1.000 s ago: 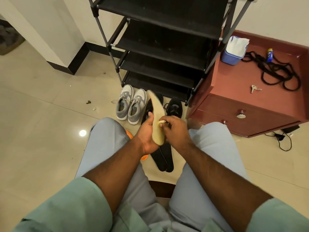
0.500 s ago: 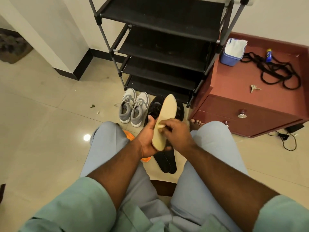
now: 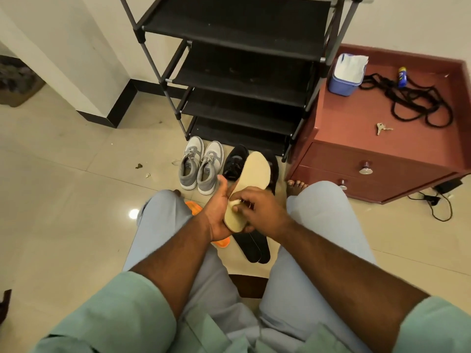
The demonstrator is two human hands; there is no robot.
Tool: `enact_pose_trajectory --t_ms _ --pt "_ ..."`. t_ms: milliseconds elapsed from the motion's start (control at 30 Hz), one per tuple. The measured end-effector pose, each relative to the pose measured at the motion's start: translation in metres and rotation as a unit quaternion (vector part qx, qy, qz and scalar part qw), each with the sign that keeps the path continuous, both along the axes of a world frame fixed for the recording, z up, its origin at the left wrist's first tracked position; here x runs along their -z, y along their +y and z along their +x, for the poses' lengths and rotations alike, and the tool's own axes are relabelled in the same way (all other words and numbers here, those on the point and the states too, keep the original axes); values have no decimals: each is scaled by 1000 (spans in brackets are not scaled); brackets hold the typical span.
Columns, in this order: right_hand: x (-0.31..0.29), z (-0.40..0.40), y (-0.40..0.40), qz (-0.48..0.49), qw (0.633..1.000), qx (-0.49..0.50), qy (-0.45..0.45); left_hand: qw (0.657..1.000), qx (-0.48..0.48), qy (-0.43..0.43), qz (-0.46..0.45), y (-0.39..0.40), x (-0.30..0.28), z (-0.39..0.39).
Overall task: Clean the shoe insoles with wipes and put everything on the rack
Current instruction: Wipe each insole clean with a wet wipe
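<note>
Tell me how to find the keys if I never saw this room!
Look for the dark red cabinet with two drawers, standing right of the black shoe rack. On its flat top, near the front, lie the small silver keys. They are alone there, apart from the tangled black cord and the blue wipes tub further back.

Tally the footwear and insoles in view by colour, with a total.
Grey sneakers: 2
Black shoes: 2
Black insoles: 2
Beige insole, held by the left hand, wiped by the right hand: 1
Orange insole, partly hidden: 1
Total: 8
</note>
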State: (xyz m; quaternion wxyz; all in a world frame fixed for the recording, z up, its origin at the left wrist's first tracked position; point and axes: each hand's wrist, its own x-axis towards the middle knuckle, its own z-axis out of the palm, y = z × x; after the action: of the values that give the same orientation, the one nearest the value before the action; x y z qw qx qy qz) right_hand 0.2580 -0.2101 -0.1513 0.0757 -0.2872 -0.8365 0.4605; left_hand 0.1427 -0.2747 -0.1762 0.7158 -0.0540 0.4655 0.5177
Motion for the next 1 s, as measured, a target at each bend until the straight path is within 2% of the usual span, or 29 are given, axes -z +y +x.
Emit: enact_pose_trajectory --t_ms 67,100,267,300,400,467,567,667,733,800,867,933,1000 --pt "-1 1 -3 5 999 -40 13 1000 -7 0 0 0 1 -2" --pt "1 0 0 17 999 -30 18 1000 0 8 -2 0 1 -2" --pt "12 -9 21 99 986 129 -22 999 24 21 -2 -1 -3 5" --pt "11 -10 20 109 987 112 -23 1000 18 16 -2 -2 -2 4" --pt "4 -4 4 95 995 -42 0 1000 -11 -11 -5 -2 -2 -2" --pt "1 0 -3 97 989 -109 3 1000 -16 -10 1 -4 -1 -5" --pt "4 -6 11 167 984 -64 8 999 42 9 -3 -5 -1 -5" --pt "6 -11 22 229 973 -15 -27 998 66 11 -7 -7 -3 -4" --pt "3 -9 13 219 974 -63 -10 998 55 2 -11 -6 -3 -8" --pt "-1 -2 -2 213 962 -167 26 1000 23 -14 -7 -6 -2 -12" --pt "0 0 -7 223 947 -231 9 1000 2 -20 0 -6 -1 -17" --pt "-1 -4 2 243 946 -215 -12 1000 17 -12 4 -6 -3 -17" --pt "-3 -5 15 243 957 -149 -51 999 32 -5 10 -6 -4 -17"
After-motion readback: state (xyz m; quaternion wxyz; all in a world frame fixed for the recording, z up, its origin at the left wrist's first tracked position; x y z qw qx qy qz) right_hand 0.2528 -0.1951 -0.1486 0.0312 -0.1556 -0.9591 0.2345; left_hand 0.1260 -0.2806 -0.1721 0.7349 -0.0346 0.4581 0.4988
